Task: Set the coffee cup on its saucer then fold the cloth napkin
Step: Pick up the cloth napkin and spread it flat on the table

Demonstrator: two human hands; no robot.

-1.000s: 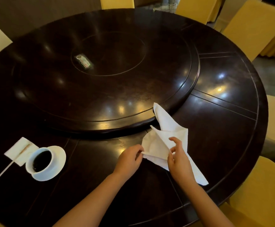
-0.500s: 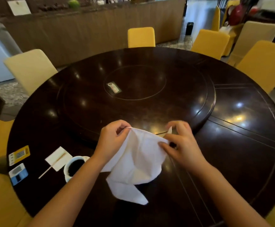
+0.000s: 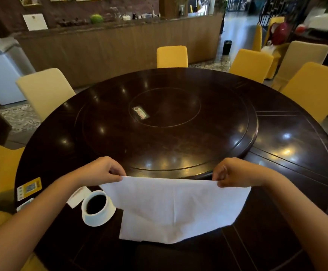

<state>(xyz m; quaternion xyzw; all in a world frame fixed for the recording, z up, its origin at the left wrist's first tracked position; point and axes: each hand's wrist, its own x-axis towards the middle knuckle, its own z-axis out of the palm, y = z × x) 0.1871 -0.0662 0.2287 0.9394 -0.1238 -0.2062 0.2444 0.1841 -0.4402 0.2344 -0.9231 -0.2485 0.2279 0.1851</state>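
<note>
The white cloth napkin (image 3: 174, 208) hangs spread out above the near edge of the dark round table (image 3: 288, 173). My left hand (image 3: 102, 170) pinches its top left corner. My right hand (image 3: 231, 173) pinches its top right corner. The napkin's lower edge droops toward me and covers part of the table. The white coffee cup (image 3: 95, 204), full of dark coffee, stands on its white saucer (image 3: 108, 217) just left of the napkin, under my left forearm.
A white paper packet (image 3: 79, 196) lies beside the cup. Yellow and white cards (image 3: 29, 187) sit at the table's left edge. A raised turntable (image 3: 167, 133) with a small card (image 3: 140, 113) fills the middle. Yellow chairs (image 3: 172, 56) ring the table.
The crumpled napkin was lifted off the table and pulled out flat between both hands, which moved apart to its top corners. The view tilted upward.
</note>
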